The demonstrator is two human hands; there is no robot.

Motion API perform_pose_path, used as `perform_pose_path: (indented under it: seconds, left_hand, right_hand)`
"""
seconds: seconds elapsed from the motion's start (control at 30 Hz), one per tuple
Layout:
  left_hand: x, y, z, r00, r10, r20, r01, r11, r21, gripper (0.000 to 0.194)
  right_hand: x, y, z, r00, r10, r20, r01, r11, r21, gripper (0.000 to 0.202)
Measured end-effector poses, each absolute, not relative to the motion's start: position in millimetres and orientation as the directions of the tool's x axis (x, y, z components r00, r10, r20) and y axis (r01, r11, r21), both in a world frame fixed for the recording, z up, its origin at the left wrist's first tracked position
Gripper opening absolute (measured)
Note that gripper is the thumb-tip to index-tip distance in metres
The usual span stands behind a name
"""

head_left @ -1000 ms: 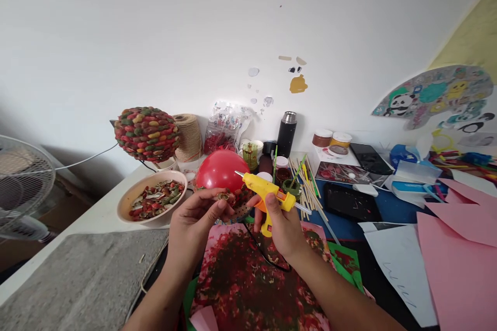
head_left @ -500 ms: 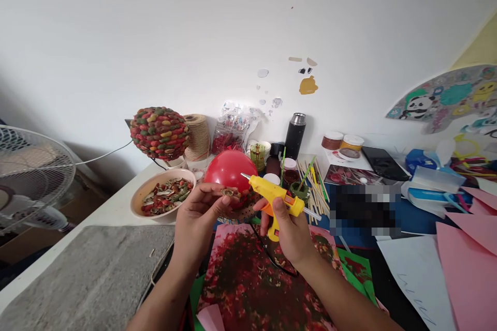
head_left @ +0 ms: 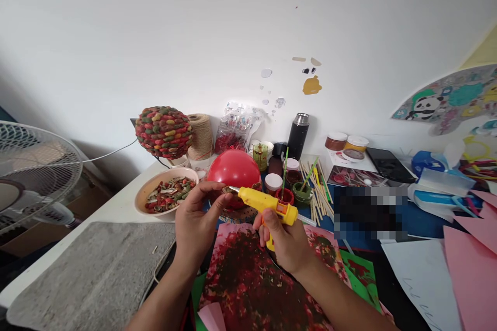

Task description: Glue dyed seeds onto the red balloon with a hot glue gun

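My left hand (head_left: 195,225) pinches a small brown nut shell (head_left: 228,191) between thumb and fingertips. My right hand (head_left: 288,242) is wrapped round the handle of a yellow hot glue gun (head_left: 259,199), with a clear glue stick poking out of its back. The gun's metal nozzle points left and meets the shell, though exact contact is hard to make out. Just behind both hands sits a red balloon (head_left: 233,166), its lower part in a perforated holder, partly hidden. Left of it stands a bowl (head_left: 140,197) of painted shells.
A ball covered in painted shells (head_left: 164,132) stands at back left by a twine spool (head_left: 200,137). Paint jars (head_left: 302,194), wooden sticks (head_left: 316,191) and a black flask (head_left: 298,137) are behind. Paint-stained paper (head_left: 267,284) lies below my hands; a fan (head_left: 34,176) is far left.
My right hand has moved the glue gun left and slightly down, bringing its nozzle to the shell in my left hand. The view has shifted slightly.
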State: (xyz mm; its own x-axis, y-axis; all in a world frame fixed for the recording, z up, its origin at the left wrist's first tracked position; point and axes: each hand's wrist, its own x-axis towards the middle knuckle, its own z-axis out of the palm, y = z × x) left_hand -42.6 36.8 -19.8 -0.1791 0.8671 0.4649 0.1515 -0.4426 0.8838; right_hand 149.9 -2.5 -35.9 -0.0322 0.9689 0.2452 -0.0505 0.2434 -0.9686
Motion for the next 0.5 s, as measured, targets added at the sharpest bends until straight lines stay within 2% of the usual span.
perform_pose_path:
  seconds: [0.13, 0.5]
  left_hand:
    - [-41.2, 35.1, -20.6, -0.179, 0.851, 0.493, 0.227, -0.452, 0.863, 0.021]
    - [-40.8, 34.6, -22.1, -0.177, 0.846, 0.504, 0.233, -0.461, 0.856, 0.022]
  right_hand:
    - [148.8, -4.9, -32.4, -0.05, 0.978, 0.205, -0.022, 0.204, -0.979, 0.078]
    - [149.5, -5.5, -27.4, -0.03, 0.975, 0.219, 0.039, 0.22, -0.975, 0.078]
